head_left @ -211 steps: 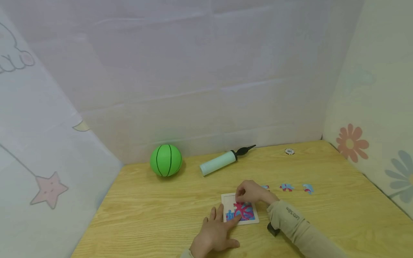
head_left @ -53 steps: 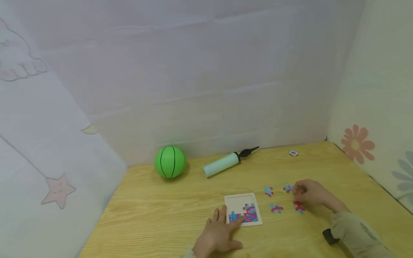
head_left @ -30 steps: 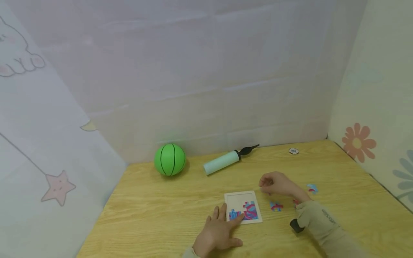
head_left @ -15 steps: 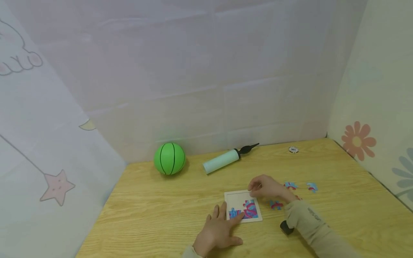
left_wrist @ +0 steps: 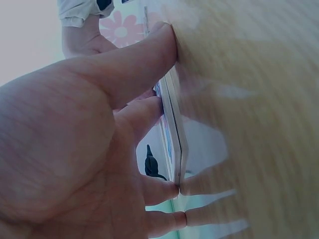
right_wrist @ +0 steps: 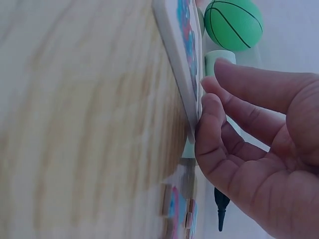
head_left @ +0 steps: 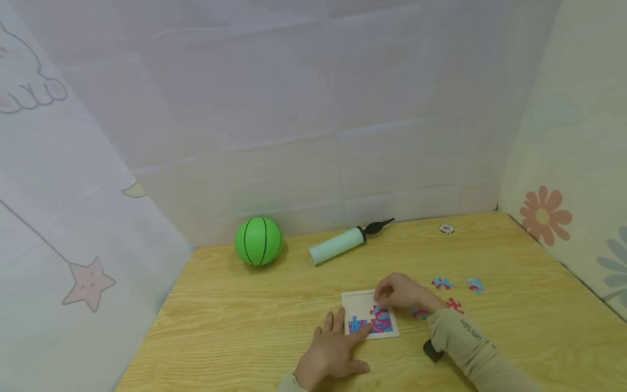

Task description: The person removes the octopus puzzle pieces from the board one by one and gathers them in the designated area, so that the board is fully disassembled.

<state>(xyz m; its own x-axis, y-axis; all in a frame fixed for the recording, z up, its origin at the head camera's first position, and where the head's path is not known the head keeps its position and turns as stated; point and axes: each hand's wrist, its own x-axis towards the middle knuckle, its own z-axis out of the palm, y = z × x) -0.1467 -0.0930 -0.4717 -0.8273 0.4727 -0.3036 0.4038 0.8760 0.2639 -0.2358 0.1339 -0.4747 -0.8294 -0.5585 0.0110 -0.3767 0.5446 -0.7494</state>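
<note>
A small pale puzzle tray lies on the wooden table, with blue and pink jigsaw pieces along its bottom and right side. My left hand lies spread at its lower left; one fingertip reaches over the pieces while others touch the frame. Over the tray's upper right edge, the fingers of my right hand bend loosely close to the topmost piece. In the right wrist view the thumb stands apart from the curled fingers, with nothing visible between them. Right of the tray lie loose pieces, including a red one.
A green ball and a pale blue hand pump with a black nozzle sit near the back wall. A round white chip lies farther right. Two more loose pieces rest behind the red one, including a light blue one.
Since seven seconds ago, red and blue pieces have left the tray and more lie loose at right. My right hand has come back leftward from them to the tray; the left stays put.
</note>
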